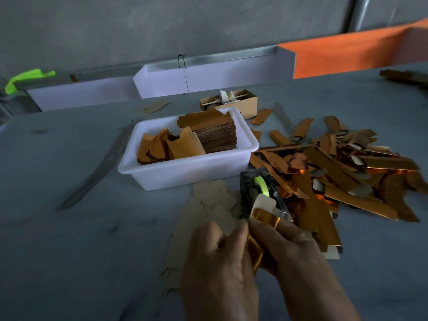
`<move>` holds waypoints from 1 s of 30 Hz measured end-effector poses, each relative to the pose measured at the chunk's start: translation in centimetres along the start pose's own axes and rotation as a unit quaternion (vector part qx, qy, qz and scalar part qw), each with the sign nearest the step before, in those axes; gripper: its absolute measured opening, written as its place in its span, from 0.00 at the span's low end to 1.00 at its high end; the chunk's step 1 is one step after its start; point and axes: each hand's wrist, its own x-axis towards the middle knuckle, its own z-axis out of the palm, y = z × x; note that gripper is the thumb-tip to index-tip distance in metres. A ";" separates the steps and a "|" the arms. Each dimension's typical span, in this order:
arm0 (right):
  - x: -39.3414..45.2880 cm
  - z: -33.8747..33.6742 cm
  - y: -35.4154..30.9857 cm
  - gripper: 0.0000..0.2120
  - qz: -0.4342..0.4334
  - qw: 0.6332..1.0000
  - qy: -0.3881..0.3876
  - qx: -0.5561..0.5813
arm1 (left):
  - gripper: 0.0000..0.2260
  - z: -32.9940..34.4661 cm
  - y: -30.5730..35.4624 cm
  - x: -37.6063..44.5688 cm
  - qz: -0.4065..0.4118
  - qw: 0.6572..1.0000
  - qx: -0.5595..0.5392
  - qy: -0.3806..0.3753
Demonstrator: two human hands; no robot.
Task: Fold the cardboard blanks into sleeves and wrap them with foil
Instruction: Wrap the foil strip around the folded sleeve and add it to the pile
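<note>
Both hands meet on one piece: left hand (pixel 215 258) and right hand (pixel 284 246) pinch a half-wrapped sleeve (pixel 264 215) between them, so the grip is clenched on it from both sides, thumbs and fingertips close together along the fold. Upper end of the sleeve shows bare pale card above a band of copper foil; the lower part is hidden between the palms, so I cannot tell how far the wrap runs. Risks, as judged: foil looks thin and shiny, likely to crease or tear if the fingers slide instead of rolling; a loose pinch could let the fold spring open. Just beyond the fingertips, touching or nearly touching the sleeve, stands a tape dispenser (pixel 261 191) with a green roll; its cutter edge near the knuckles could snag foil or skin. Under and left of the hands lie flat cardboard blanks (pixel 208 205) on the table (pixel 69 228), easily swept off by a wrist. Right of the grip, a heap of finished sleeves (pixel 347 177) crowds close; a dropped piece could get lost in it. Farther ahead, a white tub (pixel 185 172) holds stacked foil-faced blanks.
</note>
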 end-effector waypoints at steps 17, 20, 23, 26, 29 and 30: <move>-0.2 -0.9 -1.3 0.07 -0.071 0.994 -0.020 -0.076 | 0.09 -0.1 -0.4 0.1 -0.223 0.934 -0.275 -0.051; -0.2 -1.1 -1.4 0.06 -0.071 0.994 -0.018 -0.087 | 0.05 -0.9 -1.2 0.6 -0.312 0.862 -0.372 -0.148; 0.1 -1.4 -1.5 0.05 -0.068 0.994 0.000 -0.086 | 0.05 -1.3 -1.3 0.8 -0.312 0.845 -0.388 -0.193; 0.3 -1.7 -1.5 0.13 -0.056 0.995 0.025 -0.074 | 0.07 -1.3 -1.0 0.9 -0.322 0.810 -0.425 -0.242; 0.5 -1.8 -1.4 0.20 -0.047 0.996 0.033 -0.062 | 0.10 -1.3 -1.4 0.9 -0.310 0.789 -0.460 -0.262; 0.5 -1.9 -1.3 0.21 -0.043 0.997 0.029 -0.059 | 0.10 -1.4 -1.5 0.9 -0.302 0.783 -0.472 -0.270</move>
